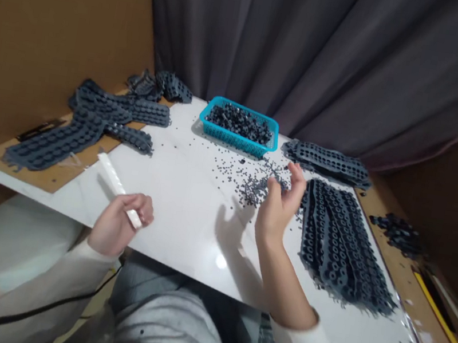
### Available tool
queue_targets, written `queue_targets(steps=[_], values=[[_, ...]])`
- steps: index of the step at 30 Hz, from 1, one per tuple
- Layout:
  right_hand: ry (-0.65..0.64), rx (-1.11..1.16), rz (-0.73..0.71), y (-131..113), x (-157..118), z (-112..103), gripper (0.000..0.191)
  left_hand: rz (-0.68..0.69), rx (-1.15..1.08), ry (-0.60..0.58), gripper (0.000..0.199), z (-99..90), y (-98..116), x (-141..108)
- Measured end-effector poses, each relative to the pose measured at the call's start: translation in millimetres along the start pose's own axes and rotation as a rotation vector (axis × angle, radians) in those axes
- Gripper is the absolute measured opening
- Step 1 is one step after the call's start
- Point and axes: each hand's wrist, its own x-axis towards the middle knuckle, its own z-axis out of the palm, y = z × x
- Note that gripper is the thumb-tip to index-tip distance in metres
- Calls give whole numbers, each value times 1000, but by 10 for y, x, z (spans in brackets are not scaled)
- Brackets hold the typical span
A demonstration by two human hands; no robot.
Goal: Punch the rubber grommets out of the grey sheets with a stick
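Observation:
My left hand (123,223) is closed around a flat white strip (113,176), which points up and to the left over the table's near side. Whether the strip is plastic or something else, I cannot tell. My right hand (278,211) is raised above the table with thumb and fingers apart, and nothing shows between them. Just beyond it lies a scatter of tiny dark grey bits (252,189). Beside it on the right, a stack of dark grey perforated strips (339,244) with rows of round holes rests on the table.
A blue basket (236,141) full of small dark pieces stands at the back of the white table (187,217). More perforated strips (84,122) lie at the left, others (328,161) at the back right. A dark pile (399,234) and a yellow stick (439,312) lie far right.

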Motion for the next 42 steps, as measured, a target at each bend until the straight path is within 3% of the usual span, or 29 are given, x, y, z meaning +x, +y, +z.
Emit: queue_targets(steps=[2,5,6,7,9,12,14,18,22,27,30,33,38,42], values=[[-311,3,-211,-125,-163,-155,48,-54,107,-93,34,120,-72,-82],[-1042,-85,-586,-219,-390,-191,56,-56,232,-144,32,225,-96,-119],[-1165,-144,-659,-231,-445,-169,52,-31,260,-134,32,231,-46,-91],[-1209,-211,-699,-238,-484,-141,41,4,303,-115,33,224,41,-42],[-1173,-328,-698,-237,-497,-103,17,99,463,-64,34,185,306,102],[-1040,-360,-574,-188,-343,-151,33,325,861,28,35,110,758,372],[-1024,-324,-465,-122,-160,-246,34,434,1020,49,34,68,966,561],[-995,-256,-287,41,188,-470,34,503,1136,20,26,-9,1129,981],[-901,-210,-149,195,330,-645,30,555,1276,-22,22,-40,1341,1453],[-848,-171,-39,347,380,-653,26,707,1356,3,18,190,1630,1768],[-859,-116,-35,287,443,-496,27,855,1278,28,19,492,1552,1768],[-830,-22,-55,66,479,-271,28,945,1141,-61,25,848,1300,1676],[-734,293,-54,-423,434,65,35,941,968,-289,34,1395,853,1313],[-634,522,30,-651,372,92,38,900,974,-355,30,1644,702,921]])
